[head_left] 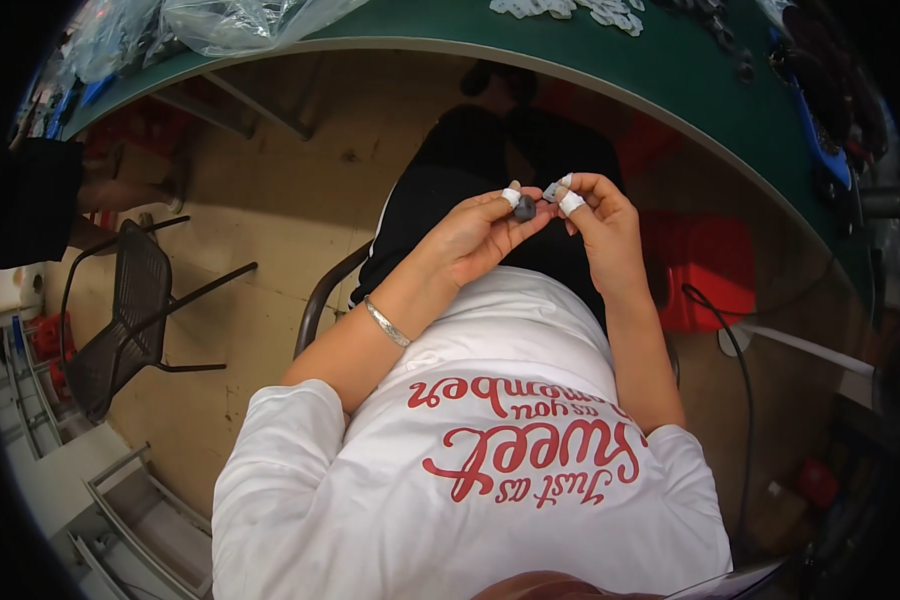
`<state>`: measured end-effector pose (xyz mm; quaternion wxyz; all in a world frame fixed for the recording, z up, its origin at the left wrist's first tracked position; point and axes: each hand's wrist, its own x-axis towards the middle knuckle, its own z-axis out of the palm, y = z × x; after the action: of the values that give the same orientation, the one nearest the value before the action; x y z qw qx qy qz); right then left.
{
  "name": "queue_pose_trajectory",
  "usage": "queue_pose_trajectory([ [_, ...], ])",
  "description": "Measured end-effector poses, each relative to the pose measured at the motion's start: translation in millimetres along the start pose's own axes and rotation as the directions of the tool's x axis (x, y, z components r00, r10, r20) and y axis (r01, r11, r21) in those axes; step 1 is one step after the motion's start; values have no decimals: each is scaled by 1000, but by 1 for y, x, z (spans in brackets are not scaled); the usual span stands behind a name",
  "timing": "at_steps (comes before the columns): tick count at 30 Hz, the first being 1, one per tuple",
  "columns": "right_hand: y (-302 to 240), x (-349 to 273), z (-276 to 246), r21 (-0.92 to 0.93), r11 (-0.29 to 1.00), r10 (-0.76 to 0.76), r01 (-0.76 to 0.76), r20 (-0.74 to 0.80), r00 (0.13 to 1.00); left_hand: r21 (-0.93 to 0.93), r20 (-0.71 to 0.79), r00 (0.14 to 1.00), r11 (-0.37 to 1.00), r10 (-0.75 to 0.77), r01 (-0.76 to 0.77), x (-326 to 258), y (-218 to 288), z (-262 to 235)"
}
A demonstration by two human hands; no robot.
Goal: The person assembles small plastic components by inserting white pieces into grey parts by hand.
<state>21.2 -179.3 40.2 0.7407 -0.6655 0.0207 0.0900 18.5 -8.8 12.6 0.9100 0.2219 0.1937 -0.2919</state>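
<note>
Above my lap, both hands are close together with their fingertips nearly meeting. My left hand (480,228) holds a small dark grey rounded part (525,208) between thumb and fingers; its exact kind is too small to tell. My right hand (608,222) pinches a small light grey piece (551,192) right beside it. Whether the two pieces touch, I cannot tell. White tape wraps some fingertips on both hands. A silver bracelet (386,321) circles my left wrist.
A green table (430,22) curves ahead, bearing a clear plastic bag (240,22), white flat pieces (610,14) and a blue tray (820,140). A red stool (710,270) stands at right, near a black cable (745,400). At left are a dark chair (135,300) and another person's leg (120,197).
</note>
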Motion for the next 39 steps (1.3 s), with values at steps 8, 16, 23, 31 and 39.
queue_pose_trajectory([
  [8, 1, -1, 0, 30, 998, 52, -53, 44, 998, 463, -115, 990, 886, 78, -16, -1, -1, -3],
  [16, 22, 2, 5, -117, 993, 24, -29, -46, 999, 359, -103, 983, 927, 154, -108, -4, -9, 8],
  [23, 30, 3, 4, -224, 975, -28, 8, -89, 996, 464, -12, 973, 864, 229, -197, -4, -12, 4],
  [31, 27, 1, 5, -211, 977, -56, 40, -68, 996, 266, -62, 992, 960, 111, -90, -1, -5, 1],
  [39, 35, -1, 4, -160, 987, -42, 26, -99, 994, 300, -53, 985, 944, 162, -139, -3, -7, 1],
])
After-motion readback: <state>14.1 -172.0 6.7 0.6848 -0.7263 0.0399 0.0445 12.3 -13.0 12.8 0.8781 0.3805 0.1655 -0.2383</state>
